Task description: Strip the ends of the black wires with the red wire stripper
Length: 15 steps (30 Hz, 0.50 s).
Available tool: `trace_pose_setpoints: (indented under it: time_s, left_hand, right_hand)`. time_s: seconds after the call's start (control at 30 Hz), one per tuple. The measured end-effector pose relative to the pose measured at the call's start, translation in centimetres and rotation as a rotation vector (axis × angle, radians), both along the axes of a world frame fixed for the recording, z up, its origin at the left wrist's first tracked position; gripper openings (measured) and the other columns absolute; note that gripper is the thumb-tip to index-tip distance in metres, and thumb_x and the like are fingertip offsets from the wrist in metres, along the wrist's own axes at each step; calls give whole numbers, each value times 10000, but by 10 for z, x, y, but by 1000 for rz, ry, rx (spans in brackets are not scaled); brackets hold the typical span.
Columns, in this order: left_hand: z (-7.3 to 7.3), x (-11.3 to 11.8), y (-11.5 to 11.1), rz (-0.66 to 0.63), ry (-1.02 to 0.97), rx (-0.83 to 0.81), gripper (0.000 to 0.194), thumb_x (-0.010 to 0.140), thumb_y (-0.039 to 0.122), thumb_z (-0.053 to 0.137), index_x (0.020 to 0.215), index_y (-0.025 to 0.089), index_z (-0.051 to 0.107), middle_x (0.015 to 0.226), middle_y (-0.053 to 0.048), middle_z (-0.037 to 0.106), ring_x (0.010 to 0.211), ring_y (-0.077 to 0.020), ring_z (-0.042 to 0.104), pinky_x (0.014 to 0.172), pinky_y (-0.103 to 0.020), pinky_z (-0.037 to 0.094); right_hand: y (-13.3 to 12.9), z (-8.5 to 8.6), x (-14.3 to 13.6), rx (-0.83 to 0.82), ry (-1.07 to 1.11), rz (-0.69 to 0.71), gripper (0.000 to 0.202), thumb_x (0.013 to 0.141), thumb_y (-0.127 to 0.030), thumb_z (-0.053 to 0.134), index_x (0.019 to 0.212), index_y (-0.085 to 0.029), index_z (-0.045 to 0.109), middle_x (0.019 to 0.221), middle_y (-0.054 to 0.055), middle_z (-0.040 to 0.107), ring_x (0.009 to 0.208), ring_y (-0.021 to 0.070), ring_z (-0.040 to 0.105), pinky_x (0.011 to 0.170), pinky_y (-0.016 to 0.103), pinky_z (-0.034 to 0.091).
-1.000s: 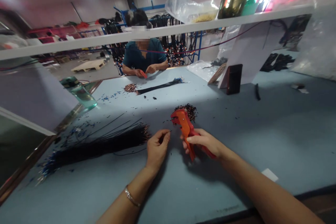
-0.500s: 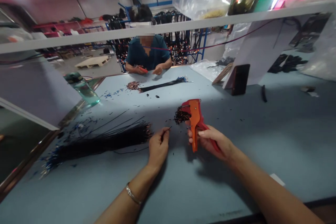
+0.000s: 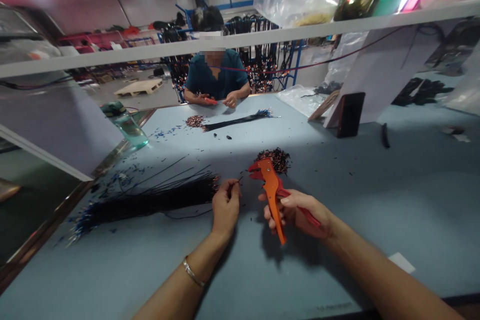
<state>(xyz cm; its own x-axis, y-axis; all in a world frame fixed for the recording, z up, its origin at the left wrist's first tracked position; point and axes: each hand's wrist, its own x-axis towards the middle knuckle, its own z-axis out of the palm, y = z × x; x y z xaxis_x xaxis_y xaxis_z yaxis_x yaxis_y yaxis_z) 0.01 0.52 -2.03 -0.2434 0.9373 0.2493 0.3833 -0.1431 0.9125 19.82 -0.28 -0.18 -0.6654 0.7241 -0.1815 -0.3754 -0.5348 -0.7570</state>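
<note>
At the far left edge of the blue-grey table (image 3: 375, 200) stands a green-tinted bottle (image 3: 129, 127), and nearer to you a thick bundle of black wires (image 3: 150, 202) lies flat, its ends pointing toward your hands. Just right of that bundle, your left hand (image 3: 226, 206) rests low over the table with a bracelet (image 3: 193, 272) on its wrist; the thumb and forefinger are pinched together on a single thin black wire (image 3: 238, 180), whose short tip pokes up and to the right, while the other fingers curl in loosely. Just beside it, your right hand (image 3: 300, 212) is wrapped around the handles of an orange wire stripper (image 3: 272, 190), fingers closed around the grip, the tool's head tilted up and left toward the wire tip without touching it. Right behind the stripper's head sits a small dark heap of stripped bits (image 3: 276, 159). Across the table, another person (image 3: 217, 80) in a teal shirt works with both hands beside a second wire bundle (image 3: 240, 120).
</note>
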Motion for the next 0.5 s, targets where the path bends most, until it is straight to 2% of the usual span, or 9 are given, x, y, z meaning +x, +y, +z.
trace_pose_setpoints:
  time_s: [0.27, 0.5]
  left_hand:
    - [-2, 0, -3, -25, 25, 42, 237, 877, 343, 535, 889, 183, 710, 702, 5, 664, 659, -149, 599, 649, -230, 444]
    - [-2, 1, -2, -51, 50, 101, 231, 884, 325, 534, 859, 175, 708, 698, -5, 657, 688, -158, 589, 676, -239, 437]
  right_hand:
    - [0, 0, 1, 63, -42, 81, 370, 718, -274, 645, 1050, -112, 622, 852, 110, 731, 696, 220, 712, 629, 338, 561]
    - [0, -1, 3, 59, -89, 106, 334, 708, -273, 677, 1000, -117, 632, 815, 80, 706, 687, 211, 711, 647, 326, 548]
